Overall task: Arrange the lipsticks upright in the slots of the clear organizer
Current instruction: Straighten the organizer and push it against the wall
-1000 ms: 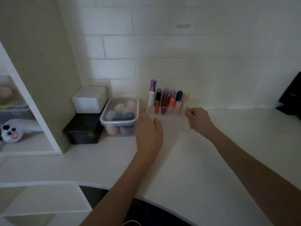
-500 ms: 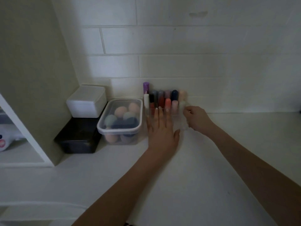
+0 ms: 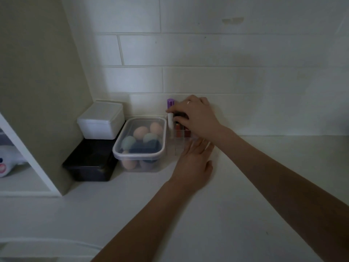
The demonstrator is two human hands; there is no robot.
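Lipsticks (image 3: 180, 127) stand upright, long axes vertical with caps up, in the clear organizer (image 3: 179, 146) under the right hand (image 3: 196, 116), whose curled fingers close over their tops, while the left hand (image 3: 192, 161), lying spread flat just nearer on the table (image 3: 245, 205), braces the organizer; a sideways nudge could topple several.

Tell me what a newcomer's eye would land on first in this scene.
First, the two hands at the back of the white counter: the right hand reaches over the lipsticks in the clear organizer by the tiled wall, while the left hand lies flat at its front. Next, the lidded clear tub of pastel makeup sponges just left of it, with a white box stacked on a black box in the corner.
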